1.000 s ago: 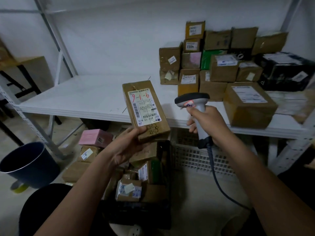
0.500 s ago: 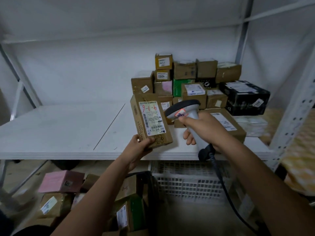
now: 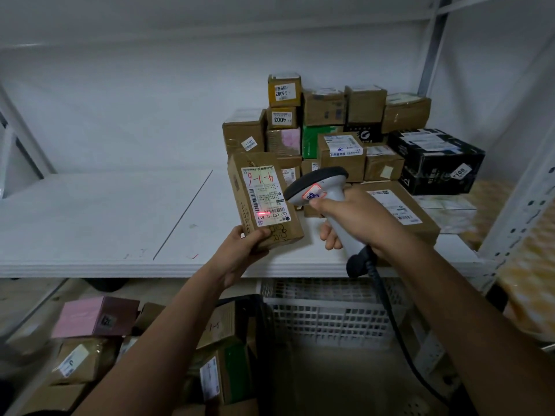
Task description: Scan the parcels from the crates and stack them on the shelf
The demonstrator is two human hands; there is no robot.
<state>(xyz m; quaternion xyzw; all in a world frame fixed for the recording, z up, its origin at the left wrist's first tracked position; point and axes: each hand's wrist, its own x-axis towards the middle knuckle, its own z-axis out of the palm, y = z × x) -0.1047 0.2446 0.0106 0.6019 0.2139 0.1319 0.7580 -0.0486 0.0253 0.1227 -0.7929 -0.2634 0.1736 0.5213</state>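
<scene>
One parcel is in play: a narrow brown carton that we hold up over the front edge of the shelf, just left of the scanner. Our left hand grips its lower end, fingers curled under the bottom corner and thumb on the front face. Our right hand is wrapped round the scanner's handle, and a red line falls across the barcode low on the label.

We judge the carton light, since one hand carries it by a corner, and stiff enough to keep its shape. Its taped cardboard may be a little slick, so a hold across the narrow sides would be surer than this corner pinch for the placing.

Left of the parcel the shelf is a broad bare white board, with plenty of room to swing. Right of it, behind the scanner, the stacked parcels rise in an uneven pile, its narrow top cartons likely easy to knock. Below the parcel a white crate and a dark crate with more parcels sit under the shelf edge, and the scanner cable hangs close by.
</scene>
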